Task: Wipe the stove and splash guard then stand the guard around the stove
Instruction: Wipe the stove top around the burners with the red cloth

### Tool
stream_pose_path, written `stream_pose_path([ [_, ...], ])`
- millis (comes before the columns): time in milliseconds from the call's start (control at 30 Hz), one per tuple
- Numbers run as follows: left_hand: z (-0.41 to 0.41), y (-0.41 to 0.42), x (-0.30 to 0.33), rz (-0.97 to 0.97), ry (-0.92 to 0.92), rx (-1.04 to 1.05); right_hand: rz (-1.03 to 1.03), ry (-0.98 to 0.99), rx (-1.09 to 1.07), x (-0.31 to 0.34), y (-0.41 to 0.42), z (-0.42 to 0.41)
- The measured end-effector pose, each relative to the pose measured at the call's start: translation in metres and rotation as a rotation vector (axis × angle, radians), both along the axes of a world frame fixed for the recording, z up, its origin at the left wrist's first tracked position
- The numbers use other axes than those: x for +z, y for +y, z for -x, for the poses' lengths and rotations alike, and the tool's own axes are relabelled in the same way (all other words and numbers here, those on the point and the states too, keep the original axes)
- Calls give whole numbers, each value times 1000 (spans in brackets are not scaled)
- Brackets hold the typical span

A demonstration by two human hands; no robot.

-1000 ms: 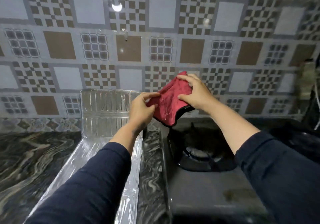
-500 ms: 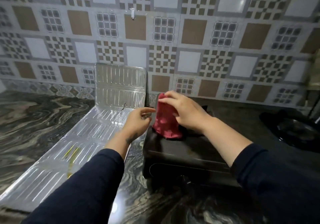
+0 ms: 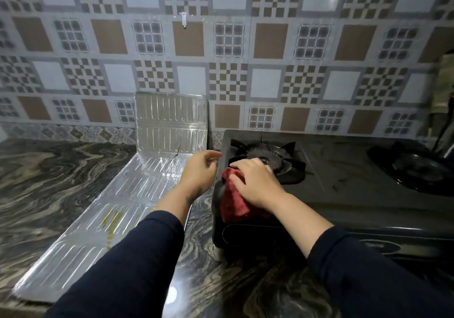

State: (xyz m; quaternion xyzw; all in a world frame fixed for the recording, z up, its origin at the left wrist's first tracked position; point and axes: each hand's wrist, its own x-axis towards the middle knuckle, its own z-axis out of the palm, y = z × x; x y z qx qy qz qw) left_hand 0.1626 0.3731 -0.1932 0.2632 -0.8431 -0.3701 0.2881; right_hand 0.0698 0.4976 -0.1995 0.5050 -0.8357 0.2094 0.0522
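Note:
A black gas stove [image 3: 344, 185] sits on the marble counter, its left burner grate [image 3: 270, 155] just beyond my hands. My right hand [image 3: 255, 182] presses a red cloth [image 3: 233, 202] onto the stove's front left corner; the cloth drapes over the edge. My left hand [image 3: 200, 170] hovers beside the stove's left side, fingers loosely apart, holding nothing. The silver foil splash guard [image 3: 122, 204] lies flat on the counter left of the stove, with its far panel [image 3: 169, 121] folded up against the tiled wall.
The patterned tile wall [image 3: 228, 47] runs behind everything. A second burner with a dark pan [image 3: 417, 167] sits at the right. Yellowish stains [image 3: 110, 221] mark the guard's flat panels. The marble counter [image 3: 49, 175] stretches out to the left.
The red cloth went from being held up in both hands to lying on the stove's front left corner under my right hand. My left hand let go of it.

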Motion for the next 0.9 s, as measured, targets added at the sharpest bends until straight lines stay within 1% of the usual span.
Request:
stream_pose_path([
  [33, 1, -3, -1, 20, -7, -6, -120, 19, -37, -9, -7, -6],
  [67, 4, -6, -3, 39, -19, -13, -198, 39, -63, -21, -13, -11],
  [100, 6, -10, -5, 63, -30, -22, -227, 67, -81, -31, -17, -19],
  [233, 24, -14, -11, 186, -91, -105, -208, 170, -24, -48, -14, -30],
  [367, 49, 0, -9, 308, -136, -286, -193, 184, -18, -47, 19, -23],
  [467, 69, 14, -5, 368, -182, -433, -242, 174, -115, -48, 55, -7],
  [533, 80, 20, -3, 386, -206, -504, -236, 148, -207, -50, 82, 7],
  [633, 93, 26, -3, 393, -222, -551, -275, 38, -363, -51, 111, 28],
  [733, 101, 27, -3, 393, -211, -571, -320, -42, -482, -44, 104, 33],
  [800, 106, 25, -3, 393, -218, -583, -299, -35, -448, -44, 94, 22],
  [900, 114, 24, -2, 409, -230, -586, -238, 13, -319, -47, 100, 10],
])
